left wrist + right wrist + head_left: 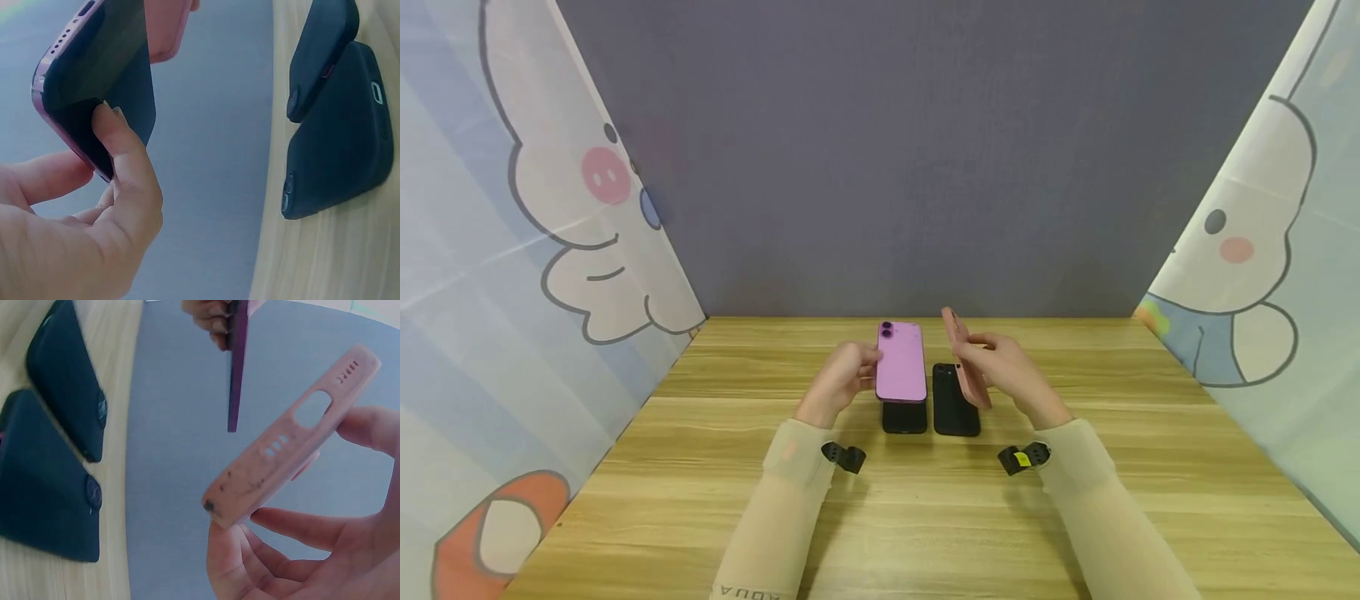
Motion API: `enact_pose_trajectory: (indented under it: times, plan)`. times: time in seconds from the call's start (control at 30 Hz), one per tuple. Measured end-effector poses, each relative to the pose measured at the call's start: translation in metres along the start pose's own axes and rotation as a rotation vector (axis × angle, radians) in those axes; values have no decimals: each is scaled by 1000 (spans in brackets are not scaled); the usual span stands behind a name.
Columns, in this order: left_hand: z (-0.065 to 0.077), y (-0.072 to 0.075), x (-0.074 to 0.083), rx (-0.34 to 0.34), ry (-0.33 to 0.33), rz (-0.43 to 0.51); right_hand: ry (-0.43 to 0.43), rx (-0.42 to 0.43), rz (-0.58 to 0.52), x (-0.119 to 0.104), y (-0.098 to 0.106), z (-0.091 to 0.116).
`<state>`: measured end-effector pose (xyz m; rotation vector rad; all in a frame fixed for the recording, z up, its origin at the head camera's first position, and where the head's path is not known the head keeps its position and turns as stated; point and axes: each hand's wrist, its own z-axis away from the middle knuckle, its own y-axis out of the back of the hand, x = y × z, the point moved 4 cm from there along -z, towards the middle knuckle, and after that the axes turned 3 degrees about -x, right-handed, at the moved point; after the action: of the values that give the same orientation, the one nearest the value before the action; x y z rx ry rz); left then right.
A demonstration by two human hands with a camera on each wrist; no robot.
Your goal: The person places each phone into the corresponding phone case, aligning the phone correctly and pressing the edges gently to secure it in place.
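Observation:
My left hand (844,377) pinches a pink-purple smartphone (904,367) by its left edge. In the head view its back and two camera lenses face up; the left wrist view shows its dark screen (125,69) side, with a finger against it. With my right hand (1017,373) I grip a pink phone case (957,332) by its long edges, tilted on its side. Cutouts for the port and speakers, plus some dark smudges, show on the end of the case in the right wrist view. Phone and case are held apart above the table.
Two phones in black cases lie side by side on the wooden table (910,517), one black-cased phone (905,420) partly hidden under the held smartphone, the other black-cased phone (953,417) beneath the pink case. A grey panel (910,167) stands behind, cartoon-printed curtains (467,275) at the sides.

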<state>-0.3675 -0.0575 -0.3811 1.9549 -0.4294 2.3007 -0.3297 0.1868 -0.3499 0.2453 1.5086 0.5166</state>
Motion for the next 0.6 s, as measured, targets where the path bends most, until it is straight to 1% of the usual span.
enact_pose_trajectory:
  times: [0.13,0.47,0.6]
  plan:
    - [1,-4,4,-7,-4,1,27,1,-58,-4,-2,1]
    - [4,-10,10,-2,-38,57,20,13,-121,-13,-8,1]
    - [4,-14,11,-4,-33,88,22,11,-145,-16,-8,1]
